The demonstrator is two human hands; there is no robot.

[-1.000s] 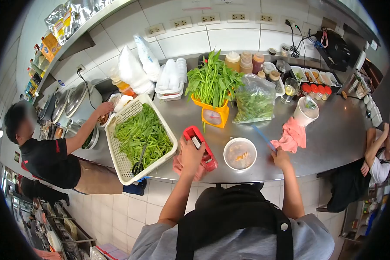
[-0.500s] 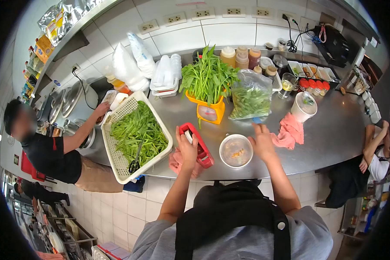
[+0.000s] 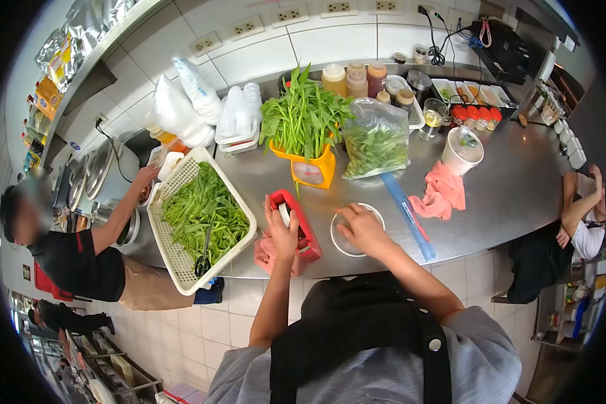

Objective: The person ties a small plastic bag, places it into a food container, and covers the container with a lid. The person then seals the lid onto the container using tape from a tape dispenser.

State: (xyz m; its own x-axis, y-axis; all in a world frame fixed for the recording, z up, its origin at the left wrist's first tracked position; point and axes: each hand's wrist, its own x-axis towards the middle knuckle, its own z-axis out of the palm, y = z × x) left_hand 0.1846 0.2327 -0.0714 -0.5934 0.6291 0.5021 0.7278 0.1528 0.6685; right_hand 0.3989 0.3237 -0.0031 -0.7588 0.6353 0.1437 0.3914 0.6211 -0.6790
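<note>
My left hand grips the near left side of a long red tray-like holder, its thumb inside and fingers outside. A white piece shows between thumb and fingers. Under part of the holder lies a pink cloth. My right hand reaches over a round white-rimmed tub, fingers apart and bent down toward its inside. The hand hides most of what the tub contains. A blue ruler-like strip lies slantwise on the counter right of the tub.
At left stands a white basket of cut greens with scissors. Behind are a yellow scale loaded with leafy stems and a bag of greens. A pink cloth and white tub are right. A co-worker reaches across at left.
My right hand has moved left from near the blue strip to over the round tub. The strip, mostly hidden before, now shows at full length. My left hand stays on the red holder.
</note>
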